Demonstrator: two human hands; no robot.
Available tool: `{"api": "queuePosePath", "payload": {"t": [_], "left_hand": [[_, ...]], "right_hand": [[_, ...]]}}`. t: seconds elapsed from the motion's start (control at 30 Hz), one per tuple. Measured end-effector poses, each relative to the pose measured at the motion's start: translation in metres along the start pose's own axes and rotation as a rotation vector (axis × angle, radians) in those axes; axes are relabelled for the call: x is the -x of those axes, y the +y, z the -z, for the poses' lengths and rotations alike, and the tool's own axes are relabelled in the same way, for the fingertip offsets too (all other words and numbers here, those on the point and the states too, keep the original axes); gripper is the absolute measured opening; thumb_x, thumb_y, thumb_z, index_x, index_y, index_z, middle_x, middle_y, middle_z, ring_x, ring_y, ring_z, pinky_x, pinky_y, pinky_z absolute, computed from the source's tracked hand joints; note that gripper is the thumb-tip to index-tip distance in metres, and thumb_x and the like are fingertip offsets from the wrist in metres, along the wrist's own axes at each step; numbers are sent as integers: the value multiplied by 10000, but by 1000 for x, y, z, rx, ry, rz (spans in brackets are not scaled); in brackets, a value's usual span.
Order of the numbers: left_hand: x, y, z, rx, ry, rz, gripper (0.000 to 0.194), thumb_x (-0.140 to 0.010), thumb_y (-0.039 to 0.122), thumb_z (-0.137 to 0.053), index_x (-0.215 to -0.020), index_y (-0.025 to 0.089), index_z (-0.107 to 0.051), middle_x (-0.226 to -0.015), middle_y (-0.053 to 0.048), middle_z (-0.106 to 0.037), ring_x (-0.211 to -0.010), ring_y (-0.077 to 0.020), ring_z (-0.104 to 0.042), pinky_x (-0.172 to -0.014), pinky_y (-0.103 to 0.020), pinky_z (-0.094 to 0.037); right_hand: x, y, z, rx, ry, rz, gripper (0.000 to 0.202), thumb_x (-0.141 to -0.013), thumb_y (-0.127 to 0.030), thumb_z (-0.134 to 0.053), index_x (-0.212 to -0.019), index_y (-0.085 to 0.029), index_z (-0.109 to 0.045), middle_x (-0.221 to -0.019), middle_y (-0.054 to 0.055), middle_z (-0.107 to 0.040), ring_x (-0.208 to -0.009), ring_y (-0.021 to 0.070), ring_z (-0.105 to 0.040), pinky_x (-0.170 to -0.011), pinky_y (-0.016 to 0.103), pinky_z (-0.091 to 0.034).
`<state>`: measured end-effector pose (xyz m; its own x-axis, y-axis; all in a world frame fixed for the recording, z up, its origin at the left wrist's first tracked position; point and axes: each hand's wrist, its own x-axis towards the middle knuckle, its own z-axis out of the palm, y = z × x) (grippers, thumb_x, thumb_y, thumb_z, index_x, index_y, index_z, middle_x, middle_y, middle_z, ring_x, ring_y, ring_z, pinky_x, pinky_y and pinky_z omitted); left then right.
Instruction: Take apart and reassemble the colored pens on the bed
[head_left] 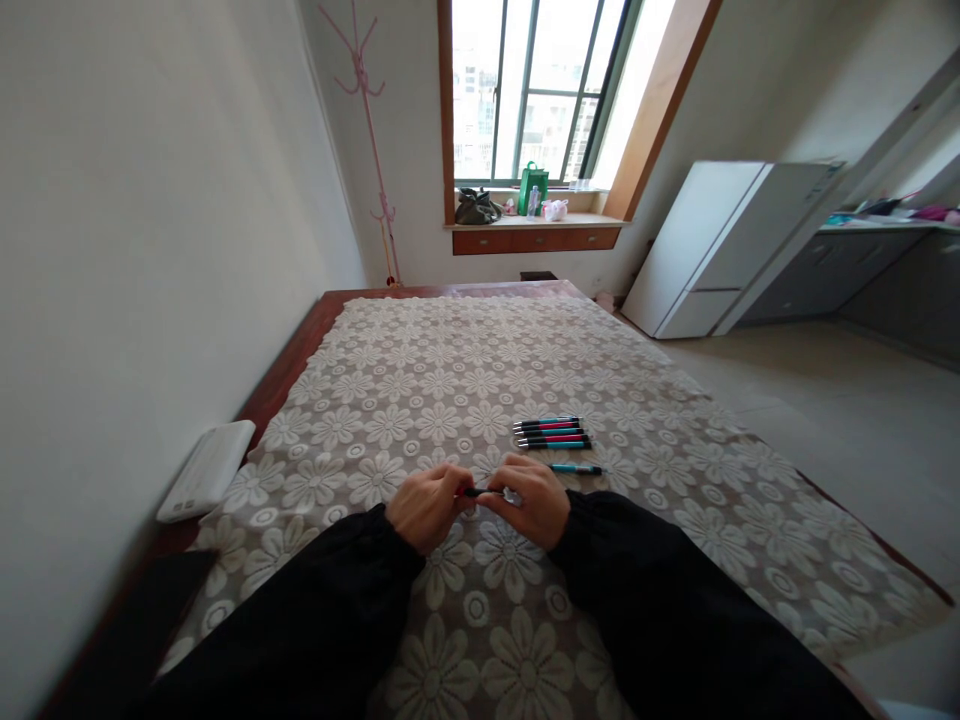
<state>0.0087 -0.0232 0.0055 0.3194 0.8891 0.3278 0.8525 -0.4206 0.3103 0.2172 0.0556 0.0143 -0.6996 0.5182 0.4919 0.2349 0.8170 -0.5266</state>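
Tablecloth (420, 330): matt cloth, lace-like, its raised flowers looking rough on my feed.
Table edge (289, 345): dark wood; I see a soft varnished gloss.
Row of pens (553, 433): smooth plastic barrels, with tips I read as shiny metal.
Single pen (576, 469): smooth plastic.
Held pen (480, 491): plastic by its look, mostly hidden from me.
Sleeves (315, 610): matt cloth, creased.
White case (206, 470): smooth plastic, low sheen.
Window trim (445, 110): smooth wood.
Fridge (720, 235): smooth satin panels.
Wall (165, 200): matt, smooth.
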Motion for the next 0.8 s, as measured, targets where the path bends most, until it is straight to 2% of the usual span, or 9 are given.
{"api": "queuePosePath", "payload": {"t": [0.3,0.43,0.57,0.67,0.8], "left_hand": [[-1,-2,2,37,25,63,37,-1001,279,-458,-1007,242,-464,-859,-16,-704,-752,-191,-711,-647,-278,-506],[-1,-4,5,41,72,124,123,-1015,278,-388,-940,248,-481,-826,-15,-683,-713,-180,-683,-644,-282,-490],[0,-3,9,73,121,197,162,-1017,288,-381,-909,248,-495,-801,-13,-671,-723,-181,-664,-673,-294,-484],[-1,-1,10,64,133,278,141,-1015,283,-374,-932,247,-483,-770,-2,-660,-689,-178,-645,-661,-300,-475],[-3,1,10,24,78,223,137,-1006,283,-383,-962,248,-508,-797,-8,-657,-722,-181,-652,-662,-299,-472]], "right_hand": [[-3,-2,4,-19,27,44,168,-978,-351,-614,-871,-222,-623,-768,46,-660,-755,211,-583,-678,352,-450],[-3,2,6,-123,109,24,37,-963,-260,-626,-942,-230,-627,-897,58,-695,-853,224,-609,-762,375,-490],[-5,7,14,-138,177,-39,42,-929,-229,-653,-963,-234,-630,-868,44,-673,-835,220,-606,-739,368,-490],[-8,14,19,-47,225,-94,27,-920,-226,-647,-945,-231,-638,-872,51,-665,-856,230,-595,-769,384,-473],[-8,26,16,218,141,-136,51,-882,-271,-726,-880,-240,-685,-981,55,-699,-970,262,-595,-878,437,-414]]}}
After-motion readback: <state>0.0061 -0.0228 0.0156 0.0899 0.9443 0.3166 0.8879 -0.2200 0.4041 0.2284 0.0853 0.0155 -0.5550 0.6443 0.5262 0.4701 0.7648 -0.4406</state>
